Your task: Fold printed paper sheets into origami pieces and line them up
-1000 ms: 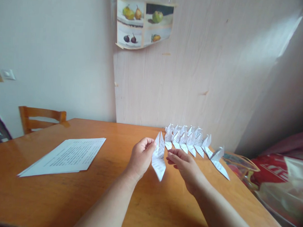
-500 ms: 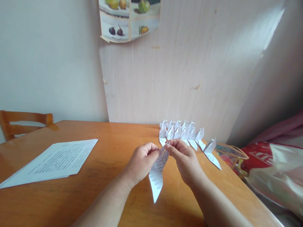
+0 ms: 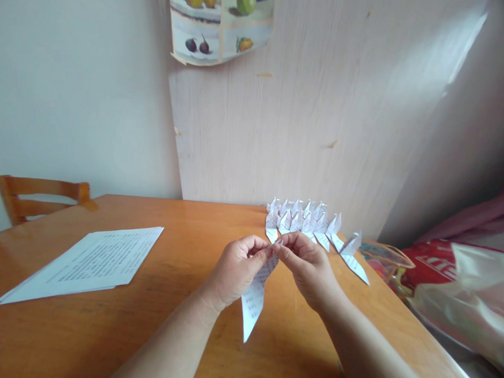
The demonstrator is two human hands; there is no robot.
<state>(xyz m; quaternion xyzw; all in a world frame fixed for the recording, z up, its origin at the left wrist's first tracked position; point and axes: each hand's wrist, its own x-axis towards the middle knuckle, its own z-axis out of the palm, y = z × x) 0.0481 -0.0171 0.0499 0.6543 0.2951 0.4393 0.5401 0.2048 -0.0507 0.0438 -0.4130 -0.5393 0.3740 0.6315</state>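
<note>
Between my hands hangs a folded printed paper point(image 3: 254, 302), its pointed end slanting down toward me. My left hand point(image 3: 241, 268) pinches its upper part from the left. From the right, the thumb and fingers of my right hand point(image 3: 305, 262) pinch the top of the same paper, where the two hands' fingertips nearly meet. The fold at the fingertips is mostly hidden. Just beyond my hands, several folded paper cranes point(image 3: 296, 221) stand in rows on the table. Another paper crane point(image 3: 352, 256) sits apart at the right, with a long pointed wing or tail toward me.
A stack of printed sheets point(image 3: 92, 260) lies on the left of the wooden table point(image 3: 181, 330). A wooden chair point(image 3: 45, 190) stands behind the far left corner. Red and white bags point(image 3: 447, 278) are beside the right edge. A fruit poster point(image 3: 220, 28) hangs on the wall.
The paper's lower point has swung left and turned a little in my fingers. My hands stay pinched at its top. The view has shifted slightly.
</note>
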